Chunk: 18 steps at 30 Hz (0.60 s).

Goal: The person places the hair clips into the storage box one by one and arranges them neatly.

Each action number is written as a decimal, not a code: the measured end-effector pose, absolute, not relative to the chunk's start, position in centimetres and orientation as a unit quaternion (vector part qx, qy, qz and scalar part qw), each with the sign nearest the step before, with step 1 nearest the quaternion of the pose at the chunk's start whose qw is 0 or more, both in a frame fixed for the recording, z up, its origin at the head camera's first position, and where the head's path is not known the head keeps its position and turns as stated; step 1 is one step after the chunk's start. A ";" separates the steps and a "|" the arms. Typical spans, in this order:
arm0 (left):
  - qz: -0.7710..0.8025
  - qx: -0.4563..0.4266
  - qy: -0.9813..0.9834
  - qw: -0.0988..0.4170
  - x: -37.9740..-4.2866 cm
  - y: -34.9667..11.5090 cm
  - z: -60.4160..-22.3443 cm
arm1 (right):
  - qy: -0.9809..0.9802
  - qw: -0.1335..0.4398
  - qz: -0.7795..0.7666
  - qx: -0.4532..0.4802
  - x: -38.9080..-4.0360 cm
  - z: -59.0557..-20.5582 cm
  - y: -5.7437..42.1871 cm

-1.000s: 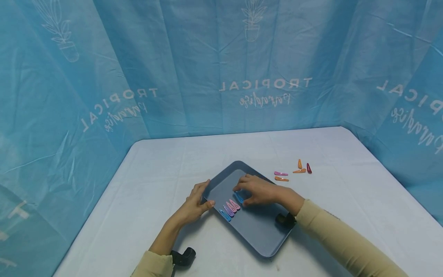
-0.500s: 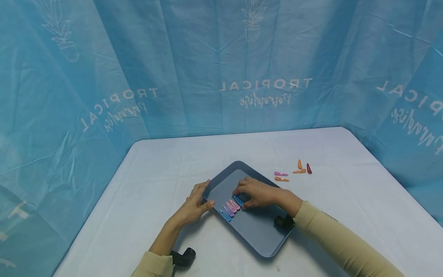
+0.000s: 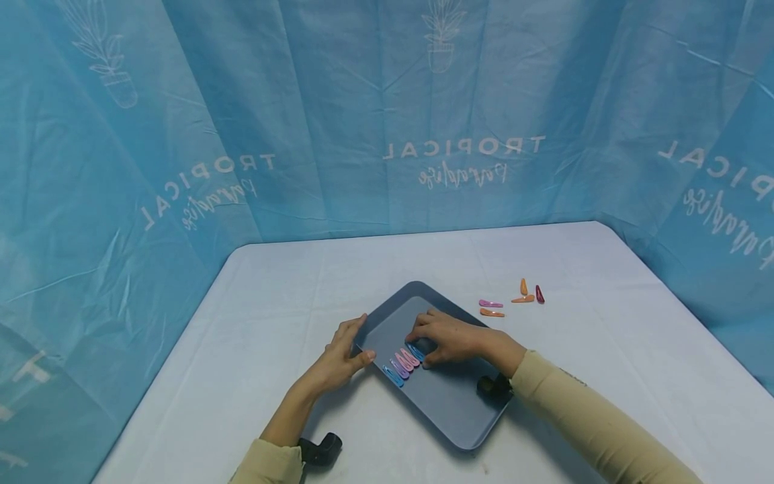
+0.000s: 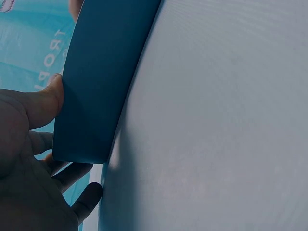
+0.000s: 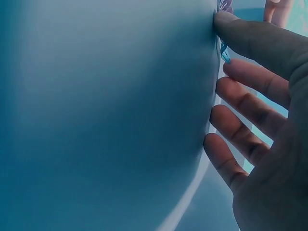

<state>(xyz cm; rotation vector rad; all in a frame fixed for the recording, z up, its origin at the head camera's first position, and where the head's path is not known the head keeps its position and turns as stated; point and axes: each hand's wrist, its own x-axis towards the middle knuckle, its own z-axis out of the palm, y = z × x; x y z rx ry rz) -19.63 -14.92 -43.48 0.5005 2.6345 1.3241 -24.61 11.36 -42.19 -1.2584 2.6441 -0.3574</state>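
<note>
A grey-blue rectangular tray [image 3: 459, 420] lies slantwise on the table. My left hand [image 3: 337, 359] holds its left corner, the thumb on the rim and the fingers round the outer side, as the left wrist view shows too. Inside the tray my right hand [image 3: 456, 337] holds a blue snap hair clip [image 3: 414, 351] between thumb and index finger at its two ends. This clip lies close beside a slanted row: pink clips [image 3: 406, 359], a purple clip [image 3: 399, 368] and another blue clip [image 3: 393, 376]. In the right wrist view only a blue tip [image 5: 225, 54] of the clips shows clearly.
Beyond the tray's right side lie loose hair clips: a pink one [image 3: 491, 304], a dark red one [image 3: 540, 294] and orange ones [image 3: 492, 312]. The white-covered table [image 3: 290, 289] is backed by blue printed curtains [image 3: 338, 121].
My right hand has slid the blue clip slightly down and left, up against the pink clips. The left hand and the tray have stayed put.
</note>
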 end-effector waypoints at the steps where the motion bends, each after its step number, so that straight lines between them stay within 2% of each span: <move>1: 0.441 0.167 0.879 0.075 -19.6 -14.9 -43.5 | 0.891 0.096 -0.124 -0.425 -24.6 -42.2 11.4; 18: 0.436 0.166 0.881 0.073 -19.6 -14.9 -43.5 | 0.887 0.101 -0.148 -0.425 -24.8 -42.5 11.5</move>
